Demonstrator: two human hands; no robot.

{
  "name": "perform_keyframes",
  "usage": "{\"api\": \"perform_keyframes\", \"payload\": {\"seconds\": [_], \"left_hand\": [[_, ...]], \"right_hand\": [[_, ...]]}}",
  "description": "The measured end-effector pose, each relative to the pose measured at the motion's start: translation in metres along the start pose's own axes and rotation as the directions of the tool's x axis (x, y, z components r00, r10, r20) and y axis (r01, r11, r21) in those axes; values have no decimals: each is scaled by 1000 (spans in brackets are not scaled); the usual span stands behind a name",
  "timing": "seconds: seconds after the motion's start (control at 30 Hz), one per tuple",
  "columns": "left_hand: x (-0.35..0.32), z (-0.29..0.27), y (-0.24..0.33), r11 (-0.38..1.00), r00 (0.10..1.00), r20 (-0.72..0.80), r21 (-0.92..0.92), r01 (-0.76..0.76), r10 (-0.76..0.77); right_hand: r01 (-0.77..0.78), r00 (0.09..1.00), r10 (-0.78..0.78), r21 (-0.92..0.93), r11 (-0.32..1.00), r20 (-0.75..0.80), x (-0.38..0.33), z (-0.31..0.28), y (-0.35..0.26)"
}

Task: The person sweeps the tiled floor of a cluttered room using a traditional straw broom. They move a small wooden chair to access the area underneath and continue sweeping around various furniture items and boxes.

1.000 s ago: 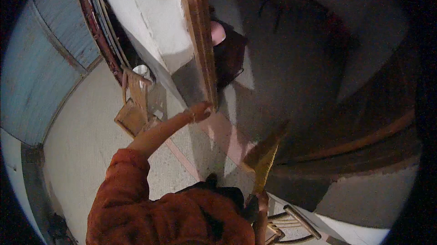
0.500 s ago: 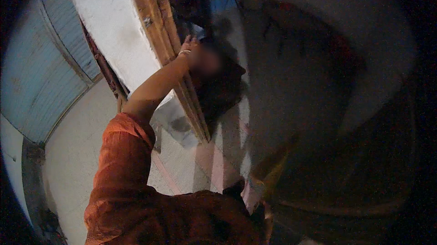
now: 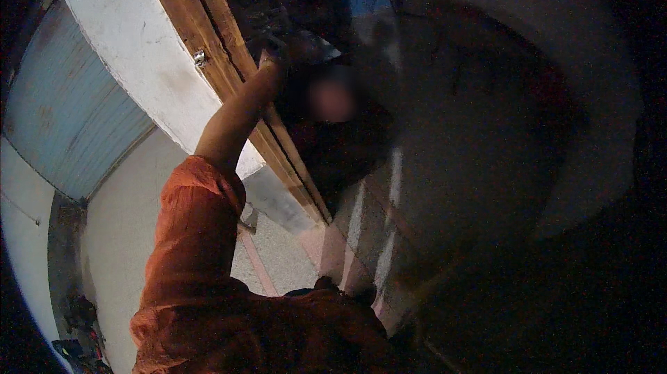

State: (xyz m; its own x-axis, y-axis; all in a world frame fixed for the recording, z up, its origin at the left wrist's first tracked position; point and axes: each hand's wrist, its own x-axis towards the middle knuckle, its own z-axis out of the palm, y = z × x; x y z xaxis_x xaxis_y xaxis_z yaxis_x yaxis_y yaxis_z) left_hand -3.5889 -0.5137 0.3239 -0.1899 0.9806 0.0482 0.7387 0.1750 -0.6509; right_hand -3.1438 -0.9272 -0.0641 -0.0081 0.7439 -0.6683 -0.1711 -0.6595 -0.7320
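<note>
My left arm [image 3: 222,131], in an orange sleeve, stretches up across a wooden door frame [image 3: 278,148]. Beyond the frame's far edge, my left hand [image 3: 269,56] is in deep shadow. Its fingers are too dark to make out, and so is anything they may touch. On the frame, beside my forearm, sits a small shiny metal plate [image 3: 200,59]. A pale flat thing [image 3: 321,49] shows dimly to the right of the hand; its kind is unclear. My right hand is out of the picture.
A person [image 3: 347,141] in dark clothing is in the unlit room past the frame. White wall [image 3: 125,20] borders the frame on its left, with a blue-grey corrugated panel [image 3: 83,117] further left. Speckled floor with pinkish bands [image 3: 260,263] lies below. The right side is very dark.
My left hand, lit with its fingers showing half a second ago, is now in shadow past the frame. The view has shifted, and the person beyond appears further right.
</note>
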Motion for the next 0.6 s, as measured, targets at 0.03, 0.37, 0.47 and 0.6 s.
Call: {"api": "perform_keyframes", "payload": {"seconds": [0.03, 0.37, 0.47, 0.6], "left_hand": [[-2, 7, -6, 1000, 1000, 14, -8, -5, 5], [-3, -19, -43, 998, 998, 47, 54, 40, -42], [-8, -33, -59, 992, 992, 93, 106, 73, -83], [0, -39, -53, 990, 989, 121, 126, 67, -82]], "right_hand": [[-3, 1000, 3, -4, 1000, 8, 0, 5, 4], [6, 1000, -7, 57, 998, 5, -2, -7, 9], [-17, 1000, 16, 97, 995, 13, -7, -14, 5], [-33, 999, 38, 137, 990, -31, -17, -27, 4]]}}
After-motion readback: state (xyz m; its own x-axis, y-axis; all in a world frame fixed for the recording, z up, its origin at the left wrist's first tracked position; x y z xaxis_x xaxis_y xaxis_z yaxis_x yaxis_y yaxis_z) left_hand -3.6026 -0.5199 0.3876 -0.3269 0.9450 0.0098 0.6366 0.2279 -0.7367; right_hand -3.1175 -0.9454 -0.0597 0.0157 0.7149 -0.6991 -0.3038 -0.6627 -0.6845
